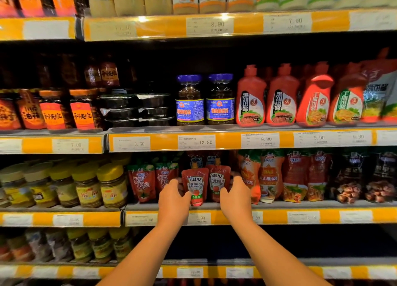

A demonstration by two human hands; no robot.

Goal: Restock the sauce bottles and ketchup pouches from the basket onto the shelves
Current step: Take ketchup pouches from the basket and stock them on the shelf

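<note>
Two bare forearms reach up from below toward the orange-edged metal shelf (236,218) that carries the price tags. The left hand (174,196) has its fingers curled around the left edge of a red Heinz ketchup pouch with an orange spout (196,183), thumb against its lower front, so it grips that pouch. The right hand (235,194) curls around the right side of a second red Heinz ketchup pouch (218,181) standing just beside the first; its fingertips go behind the pouch and I cannot tell how firmly it holds. Both pouches stand upright at the front of that shelf, touching each other, with more Heinz pouches behind them. To the left of the pair stand red tomato sauce pouches with green tops (142,181), then yellow-lidded glass jars (111,184). To the right are orange chilli sauce pouches (268,176). On the shelf above sit two blue-lidded jars (205,99) and red squeeze bottles (266,96).
</note>
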